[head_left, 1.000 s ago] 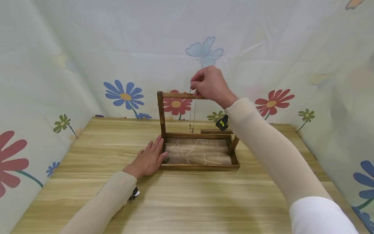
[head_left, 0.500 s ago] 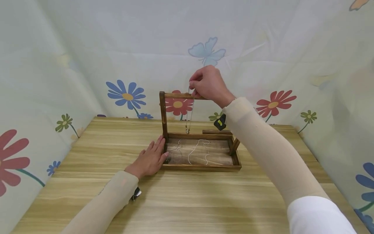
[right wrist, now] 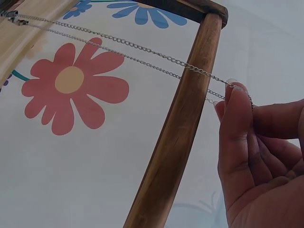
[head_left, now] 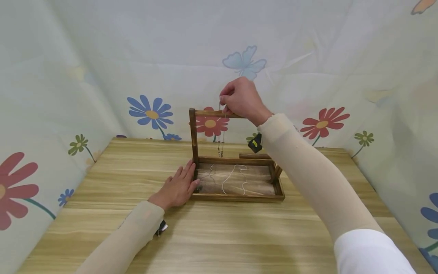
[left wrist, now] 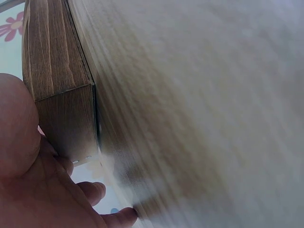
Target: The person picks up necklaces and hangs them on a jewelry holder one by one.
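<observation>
**Right hand pinching chain at the stand's top bar; left hand flat against the tray**

Right hand [head_left: 241, 98]: thumb and forefinger pressed together on a thin silver chain necklace [head_left: 221, 142], pinch point just above the round top bar [head_left: 213, 113] of the dark-stained wooden jewellery stand [head_left: 193, 137]. In the right wrist view the fingertips [right wrist: 236, 102] hold two strands of the chain [right wrist: 123, 51], which cross the wooden bar [right wrist: 183, 118] and run away taut on its far side. From the head view the necklace hangs down from the bar as a narrow loop, its lower end with the clasp just above the rear rim of the stand's tray [head_left: 236, 197], not touching it.

Left hand [head_left: 178, 186]: fingers straight and together, lying flat on the light wood-grain tabletop [head_left: 219, 236], fingertips and thumb against the left side of the tray, close to the stand's upright post. Left wrist view confirms contact: thumb [left wrist: 16, 126] resting on the tray's outer corner [left wrist: 64, 121].

Inside the tray: two more thin silver chains [head_left: 236, 177], loosely curled on the tray floor, right of the left hand.

Behind the stand: a pale fabric backdrop printed with flowers and a butterfly [head_left: 150, 112]
</observation>
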`<action>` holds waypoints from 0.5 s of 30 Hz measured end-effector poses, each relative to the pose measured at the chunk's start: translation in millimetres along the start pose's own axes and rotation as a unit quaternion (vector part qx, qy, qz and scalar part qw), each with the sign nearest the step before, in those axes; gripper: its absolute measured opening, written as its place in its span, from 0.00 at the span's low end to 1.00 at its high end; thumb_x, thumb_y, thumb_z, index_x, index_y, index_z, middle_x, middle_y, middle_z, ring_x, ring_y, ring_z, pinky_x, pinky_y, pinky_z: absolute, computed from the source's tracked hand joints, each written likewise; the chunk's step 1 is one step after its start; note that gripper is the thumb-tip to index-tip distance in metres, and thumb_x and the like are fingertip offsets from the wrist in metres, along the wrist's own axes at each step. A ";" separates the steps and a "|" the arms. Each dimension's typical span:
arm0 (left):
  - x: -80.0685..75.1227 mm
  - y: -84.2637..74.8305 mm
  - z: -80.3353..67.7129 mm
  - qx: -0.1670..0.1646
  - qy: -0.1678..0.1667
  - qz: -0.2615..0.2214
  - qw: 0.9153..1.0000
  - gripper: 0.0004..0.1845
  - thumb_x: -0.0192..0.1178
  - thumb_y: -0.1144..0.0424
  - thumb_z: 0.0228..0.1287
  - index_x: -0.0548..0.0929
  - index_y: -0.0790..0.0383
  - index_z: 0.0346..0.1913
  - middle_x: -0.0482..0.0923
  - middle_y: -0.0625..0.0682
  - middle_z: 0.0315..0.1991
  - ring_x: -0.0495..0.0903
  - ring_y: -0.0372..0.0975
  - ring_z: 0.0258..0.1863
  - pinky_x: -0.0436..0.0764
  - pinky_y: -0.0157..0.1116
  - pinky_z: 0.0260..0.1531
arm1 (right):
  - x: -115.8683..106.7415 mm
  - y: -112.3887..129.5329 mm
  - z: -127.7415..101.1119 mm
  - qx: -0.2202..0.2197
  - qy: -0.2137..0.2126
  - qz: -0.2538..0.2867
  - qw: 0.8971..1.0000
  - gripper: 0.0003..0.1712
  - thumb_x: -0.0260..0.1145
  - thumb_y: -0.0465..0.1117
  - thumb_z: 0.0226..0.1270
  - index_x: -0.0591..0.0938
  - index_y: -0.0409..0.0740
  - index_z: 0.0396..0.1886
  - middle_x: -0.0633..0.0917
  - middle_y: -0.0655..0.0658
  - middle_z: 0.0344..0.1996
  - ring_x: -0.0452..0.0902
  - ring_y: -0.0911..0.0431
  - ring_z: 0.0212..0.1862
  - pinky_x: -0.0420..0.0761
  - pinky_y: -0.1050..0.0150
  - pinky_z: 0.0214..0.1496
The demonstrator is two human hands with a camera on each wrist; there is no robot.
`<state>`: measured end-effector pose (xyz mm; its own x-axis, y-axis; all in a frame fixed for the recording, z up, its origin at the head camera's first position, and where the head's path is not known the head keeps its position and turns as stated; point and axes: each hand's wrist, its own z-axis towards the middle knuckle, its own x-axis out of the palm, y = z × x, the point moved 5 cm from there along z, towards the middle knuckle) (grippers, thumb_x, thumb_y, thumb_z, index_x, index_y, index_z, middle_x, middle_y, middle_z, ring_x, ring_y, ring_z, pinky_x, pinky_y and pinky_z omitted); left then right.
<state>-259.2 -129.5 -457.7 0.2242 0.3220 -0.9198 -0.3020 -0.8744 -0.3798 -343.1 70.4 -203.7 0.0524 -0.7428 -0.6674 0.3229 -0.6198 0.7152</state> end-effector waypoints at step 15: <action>1.1 -3.1 1.5 0.000 0.000 0.002 1.000 0.37 0.37 0.46 0.86 0.43 0.61 0.85 0.36 0.56 0.87 0.44 0.62 0.85 0.55 0.73 0.73 | 3.4 2.1 4.7 0.018 0.008 -0.008 1.000 0.09 0.64 0.35 0.75 0.89 0.38 0.44 0.91 0.40 0.37 0.88 0.55 0.26 0.88 0.63 0.34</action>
<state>-259.5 -125.9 -457.7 0.2226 0.3191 -0.9212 -0.3025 -0.8756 -0.3764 -346.6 65.4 -203.6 0.0633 -0.7280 -0.6826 0.2904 -0.6409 0.7105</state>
